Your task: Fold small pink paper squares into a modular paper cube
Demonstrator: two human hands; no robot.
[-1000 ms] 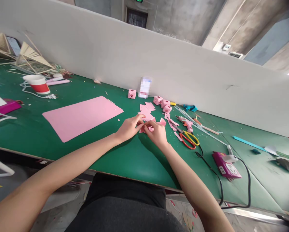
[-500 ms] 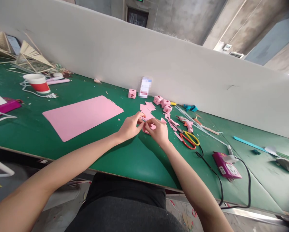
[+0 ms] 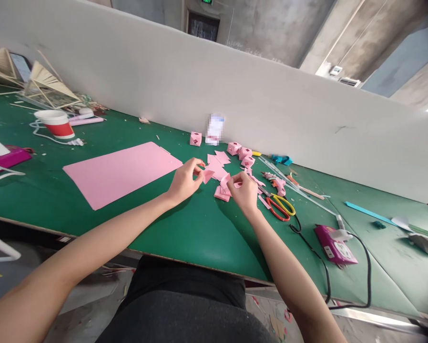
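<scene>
My left hand [image 3: 186, 182] is closed, pinching a small folded pink paper piece [image 3: 208, 176] at the fingertips. To its right, my right hand [image 3: 244, 194] has its fingers closed on another pink paper piece [image 3: 225, 182]. A gap separates the two hands. Below and between them lies a small pile of folded pink paper [image 3: 221, 194]. Flat pink paper squares [image 3: 216, 169] rest just beyond. Several pink paper cubes with cut-out openings, one of them this cube [image 3: 196, 138], sit farther back. A large pink sheet [image 3: 123, 174] lies left of my left hand.
Scissors [image 3: 279, 206] and a pink glue gun [image 3: 279, 185] lie right of my right hand, with paper scraps around. A purple power strip [image 3: 335, 245] trails a black cable. A phone [image 3: 215, 129] leans on the white partition [image 3: 164, 71]. A paper cup [image 3: 56, 125] stands left.
My hands were together over the pile and have moved apart, the left one leftward and the right one slightly right. Each now shows a separate pink paper piece.
</scene>
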